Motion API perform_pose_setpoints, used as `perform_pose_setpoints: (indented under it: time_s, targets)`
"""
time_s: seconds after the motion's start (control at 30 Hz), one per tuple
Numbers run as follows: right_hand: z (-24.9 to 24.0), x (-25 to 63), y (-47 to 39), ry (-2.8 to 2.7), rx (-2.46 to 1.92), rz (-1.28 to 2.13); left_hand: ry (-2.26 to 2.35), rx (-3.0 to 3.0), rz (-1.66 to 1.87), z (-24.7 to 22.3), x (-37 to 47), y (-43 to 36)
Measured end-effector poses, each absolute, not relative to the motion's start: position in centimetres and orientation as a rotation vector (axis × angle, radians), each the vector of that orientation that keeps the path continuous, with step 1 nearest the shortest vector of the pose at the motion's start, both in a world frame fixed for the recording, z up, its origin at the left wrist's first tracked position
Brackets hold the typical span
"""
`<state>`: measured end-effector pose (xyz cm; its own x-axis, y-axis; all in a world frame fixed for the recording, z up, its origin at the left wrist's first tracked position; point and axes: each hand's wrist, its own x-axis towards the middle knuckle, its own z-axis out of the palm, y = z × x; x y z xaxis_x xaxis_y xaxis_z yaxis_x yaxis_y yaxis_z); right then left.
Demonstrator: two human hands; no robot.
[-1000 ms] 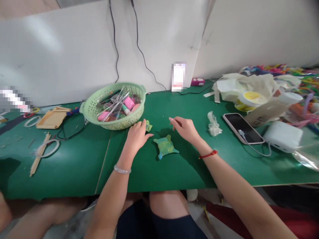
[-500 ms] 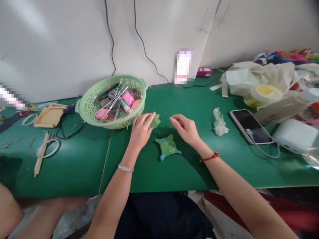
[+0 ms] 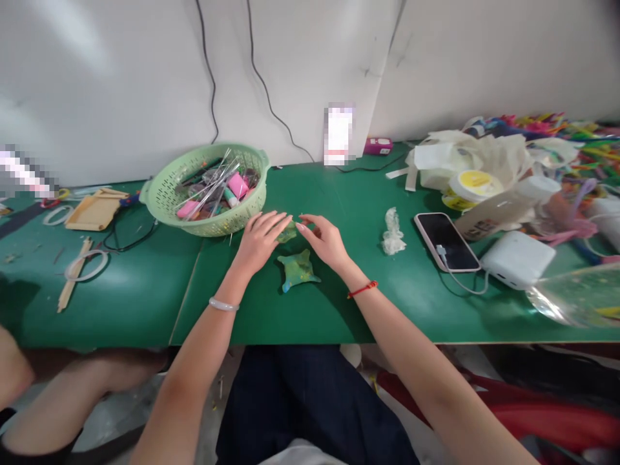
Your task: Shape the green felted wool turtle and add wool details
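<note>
Here | green piece [image 3: 288, 234] — between left grip [image 3: 259, 240] and right grip [image 3: 329, 241] | contact unclear

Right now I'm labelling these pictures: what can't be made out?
In the head view:
Small green piece: partly hidden by the left hand.
Right hand: curled fingers hide whether it holds anything.
Basket: bottom covered by its contents.
Clear plastic: cut off by the right edge.

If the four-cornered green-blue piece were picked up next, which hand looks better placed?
Probably the right hand: it is close to the four-cornered green-blue piece, while the left hand partly covers the smaller green piece. Whether the right hand holds anything is unclear.
</note>
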<state>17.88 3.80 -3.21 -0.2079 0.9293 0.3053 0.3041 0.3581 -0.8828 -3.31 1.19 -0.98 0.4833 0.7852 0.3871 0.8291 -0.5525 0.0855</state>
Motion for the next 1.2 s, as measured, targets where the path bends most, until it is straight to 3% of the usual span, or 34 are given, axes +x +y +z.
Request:
perform_pose_setpoints:
  time_s: [0.33, 0.53, 1.03, 1.2]
  targets:
    - [-1.6, 16.9, 4.2, -1.883, -1.04, 0.712, -1.281, -2.729, -0.801, -1.6, -3.5, 1.9]
    - [-0.4, 16.9, 5.8, -2.02, -1.04, 0.681, -1.433, -2.721, -0.944, -2.2, -2.7, 1.8]
    - [-2.2, 15.4, 7.1, -1.517, -1.034, 0.932, -1.527, -2.509, -0.845, -2.0, -1.7, 2.7]
    - [-2.3, 14.7, 6.3, -1.328, -0.978, 1.155, -1.462, -2.552, -0.848, -1.8, -2.1, 2.6]
